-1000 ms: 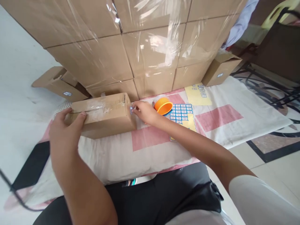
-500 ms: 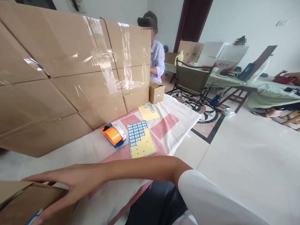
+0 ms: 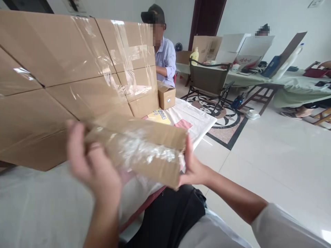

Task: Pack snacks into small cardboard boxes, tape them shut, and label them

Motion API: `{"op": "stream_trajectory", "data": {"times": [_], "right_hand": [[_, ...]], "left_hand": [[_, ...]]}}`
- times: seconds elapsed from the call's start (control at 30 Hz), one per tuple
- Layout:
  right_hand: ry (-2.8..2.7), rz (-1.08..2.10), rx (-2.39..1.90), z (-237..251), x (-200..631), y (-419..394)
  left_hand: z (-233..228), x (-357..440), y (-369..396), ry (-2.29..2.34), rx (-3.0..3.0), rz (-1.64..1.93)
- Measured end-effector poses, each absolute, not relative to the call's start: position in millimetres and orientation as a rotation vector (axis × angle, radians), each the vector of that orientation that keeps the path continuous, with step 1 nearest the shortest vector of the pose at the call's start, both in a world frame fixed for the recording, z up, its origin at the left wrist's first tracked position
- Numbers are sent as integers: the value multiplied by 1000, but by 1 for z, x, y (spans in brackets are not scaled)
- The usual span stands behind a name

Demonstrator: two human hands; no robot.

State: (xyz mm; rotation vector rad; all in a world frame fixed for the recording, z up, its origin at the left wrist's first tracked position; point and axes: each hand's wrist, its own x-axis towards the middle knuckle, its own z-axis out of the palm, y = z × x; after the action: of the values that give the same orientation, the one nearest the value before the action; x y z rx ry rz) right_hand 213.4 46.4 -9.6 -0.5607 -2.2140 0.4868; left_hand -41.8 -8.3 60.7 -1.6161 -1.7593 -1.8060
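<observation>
A small cardboard box (image 3: 152,151), with wrinkled clear tape along its upward face, is held tilted above the table in front of me. My right hand (image 3: 192,168) grips its right end, fingers on the end face. At the left end, my left hand (image 3: 97,168) has its curled fingers against the box, smeared by motion. Behind the box, a yellow sheet with blue print (image 3: 159,116) is partly covered.
A wall of taped cardboard boxes (image 3: 85,62) stands along the table's far side. A small closed box (image 3: 167,96) sits at its right end, near a seated person (image 3: 165,57). Past the cloth-covered table (image 3: 199,115) are a folding chair (image 3: 210,77) and another table (image 3: 258,79).
The box has come up from the lower left to the middle, between both hands. My left hand has entered view. The orange tape roll and the sticker sheet are now hidden behind the box.
</observation>
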Motion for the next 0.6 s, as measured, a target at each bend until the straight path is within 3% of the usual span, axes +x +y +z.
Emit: {"op": "stream_trajectory", "data": {"times": [0.1, 0.2, 0.3, 0.47, 0.6], "right_hand": [[-2050, 436, -889, -7, 273, 37], [-1865, 281, -1084, -10, 311, 37], [-1706, 162, -1263, -29, 331, 62], [-1749, 157, -1564, -47, 311, 164], [-1790, 226, -1975, -20, 254, 240]], "left_hand": [[47, 26, 56, -1644, -1681, -2014], [35, 71, 94, -1595, -2022, -1893], [15, 77, 99, -1486, -2243, -1504], [-42, 22, 63, -1401, -2578, -682], [-71, -19, 31, -1625, -2541, -452]]}}
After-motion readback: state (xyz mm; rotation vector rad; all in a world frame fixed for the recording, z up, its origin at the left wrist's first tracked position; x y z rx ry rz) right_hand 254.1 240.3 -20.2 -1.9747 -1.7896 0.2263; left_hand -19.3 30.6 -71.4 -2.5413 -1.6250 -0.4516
